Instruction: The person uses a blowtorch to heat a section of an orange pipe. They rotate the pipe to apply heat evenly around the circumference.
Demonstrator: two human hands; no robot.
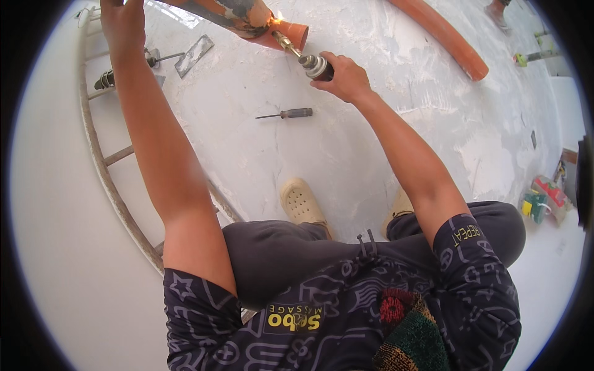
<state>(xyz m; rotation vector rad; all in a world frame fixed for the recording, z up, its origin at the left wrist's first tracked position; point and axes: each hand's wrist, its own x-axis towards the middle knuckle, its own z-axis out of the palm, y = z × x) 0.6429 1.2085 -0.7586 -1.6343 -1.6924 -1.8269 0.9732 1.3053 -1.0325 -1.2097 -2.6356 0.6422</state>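
Note:
My right hand (348,77) is closed around a gas torch (318,67) with a brass nozzle. Its tip touches or nearly touches the near end of an orange pipe (289,36), where a small bright flame shows. Dark scorched or smeared patches cover part of this pipe, which runs out past the top edge. My left hand (124,28) is at the top left, beside the pipe; its fingers are cut off by the picture's edge, so what it touches is hidden. Between my arms a screwdriver (297,113) with a dark handle lies on the floor.
A ladder (99,145) lies along the left. Near my left forearm are a flat metal blade (194,55) and a partly hidden dark tool (106,80). Another orange pipe (442,37) curves across the upper right. Colourful packages (546,199) sit far right; a person's foot (497,15) shows beyond.

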